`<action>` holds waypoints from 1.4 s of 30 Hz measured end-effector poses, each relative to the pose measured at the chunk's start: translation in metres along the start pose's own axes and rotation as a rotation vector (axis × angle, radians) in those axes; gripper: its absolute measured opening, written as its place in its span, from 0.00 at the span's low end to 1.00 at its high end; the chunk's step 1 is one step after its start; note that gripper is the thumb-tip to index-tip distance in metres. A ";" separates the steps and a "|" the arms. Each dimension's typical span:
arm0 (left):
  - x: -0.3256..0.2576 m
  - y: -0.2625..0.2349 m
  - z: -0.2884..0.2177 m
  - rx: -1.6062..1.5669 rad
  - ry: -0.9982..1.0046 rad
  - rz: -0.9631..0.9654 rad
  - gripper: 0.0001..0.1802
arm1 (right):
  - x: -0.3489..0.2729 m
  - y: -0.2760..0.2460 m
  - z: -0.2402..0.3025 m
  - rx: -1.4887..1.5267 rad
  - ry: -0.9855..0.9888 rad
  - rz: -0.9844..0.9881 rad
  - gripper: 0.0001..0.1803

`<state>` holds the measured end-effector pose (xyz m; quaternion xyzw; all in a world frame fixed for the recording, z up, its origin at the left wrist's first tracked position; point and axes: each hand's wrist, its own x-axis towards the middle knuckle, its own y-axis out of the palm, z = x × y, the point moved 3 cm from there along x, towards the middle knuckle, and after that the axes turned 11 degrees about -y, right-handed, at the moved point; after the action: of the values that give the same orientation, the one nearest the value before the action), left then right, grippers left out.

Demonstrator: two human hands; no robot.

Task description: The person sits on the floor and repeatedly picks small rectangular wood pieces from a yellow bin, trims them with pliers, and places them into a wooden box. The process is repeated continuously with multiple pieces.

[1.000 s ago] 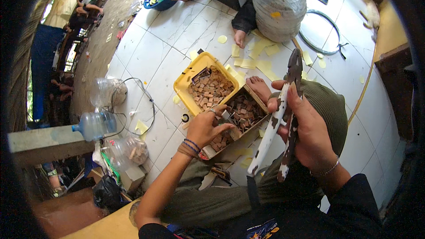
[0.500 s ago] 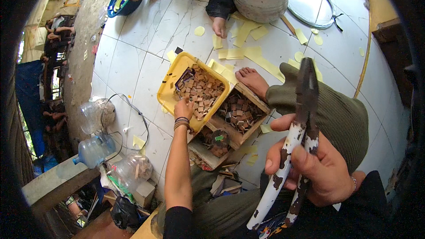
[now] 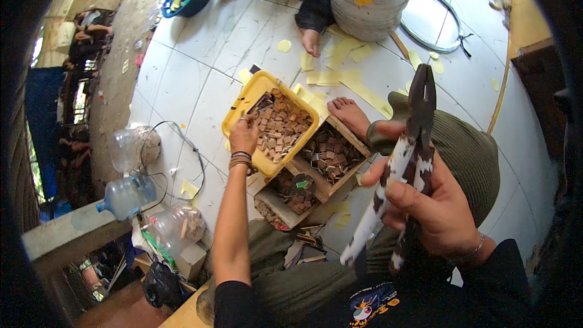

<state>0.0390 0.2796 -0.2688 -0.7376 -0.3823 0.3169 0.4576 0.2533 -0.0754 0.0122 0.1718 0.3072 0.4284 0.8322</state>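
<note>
Large pliers (image 3: 420, 106) with dark jaws and white, badly chipped handles stand upright in my right hand (image 3: 440, 203), its fingers wrapped round the grips. My left hand (image 3: 245, 136) reaches over the near left side of a yellow plastic basin (image 3: 226, 123). Its fingers are bent together inside the basin, and whatever they pinch is too small to make out. Many small square brown tiles (image 3: 285, 123) fill the basin, with a dark flat object (image 3: 262, 102) at the left among them. Beside the basin, a wooden box (image 3: 325, 188) holds more dark and brown pieces in two compartments.
Yellow paper strips (image 3: 364, 91) litter the white tiled floor. Beyond them are another person's foot (image 3: 311, 42), a big cloudy plastic container (image 3: 366, 0) and a wire coil (image 3: 425, 44). Plastic jugs (image 3: 127, 195) and a black cable (image 3: 194, 152) lie at left; a blue bucket (image 3: 194, 6) stands far left.
My left hand has moved toward the basin's left side, up near the dark flat object. The pliers have shifted slightly upward in my right hand's grip, their jaws turned. The view has shifted a little.
</note>
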 end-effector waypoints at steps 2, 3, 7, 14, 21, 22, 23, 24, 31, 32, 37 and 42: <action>-0.001 -0.053 -0.013 -0.114 -0.005 -0.005 0.13 | -0.001 -0.003 -0.002 -0.078 -0.082 0.017 0.34; -0.003 -0.081 -0.022 -0.146 0.003 -0.005 0.13 | -0.001 -0.002 -0.004 -0.094 -0.161 0.055 0.32; -0.044 -0.180 -0.073 -0.498 -0.105 0.011 0.16 | -0.004 -0.002 -0.022 -0.369 -0.314 0.077 0.29; -0.196 -0.243 -0.169 -0.895 -0.094 0.150 0.19 | -0.013 0.016 -0.055 -1.048 -0.644 0.434 0.31; -0.256 -0.217 -0.192 -1.095 -0.196 0.047 0.19 | -0.016 0.022 -0.075 -1.153 -0.606 0.528 0.33; -0.258 -0.215 -0.192 -1.125 -0.148 0.045 0.19 | -0.016 0.022 -0.075 -1.163 -0.620 0.526 0.32; -0.259 -0.212 -0.191 -1.148 -0.147 0.053 0.19 | -0.016 0.022 -0.076 -1.185 -0.603 0.527 0.33; -0.260 -0.209 -0.189 -1.182 -0.145 0.059 0.19 | -0.015 0.022 -0.077 -1.204 -0.593 0.528 0.33; -0.260 -0.200 -0.189 -1.156 -0.131 0.042 0.17 | -0.012 0.022 -0.077 -1.242 -0.606 0.529 0.35; -0.261 -0.198 -0.189 -1.167 -0.138 0.051 0.17 | -0.012 0.022 -0.077 -1.250 -0.608 0.525 0.35; -0.262 -0.197 -0.189 -1.173 -0.126 0.056 0.16 | -0.013 0.025 -0.076 -1.288 -0.611 0.542 0.37; -0.261 -0.196 -0.187 -1.141 -0.076 0.058 0.17 | -0.014 0.027 -0.075 -1.282 -0.611 0.527 0.38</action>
<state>0.0057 0.0329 0.0130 -0.8660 -0.4887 0.0992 -0.0359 0.1815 -0.0696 -0.0248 -0.1669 -0.2976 0.6413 0.6873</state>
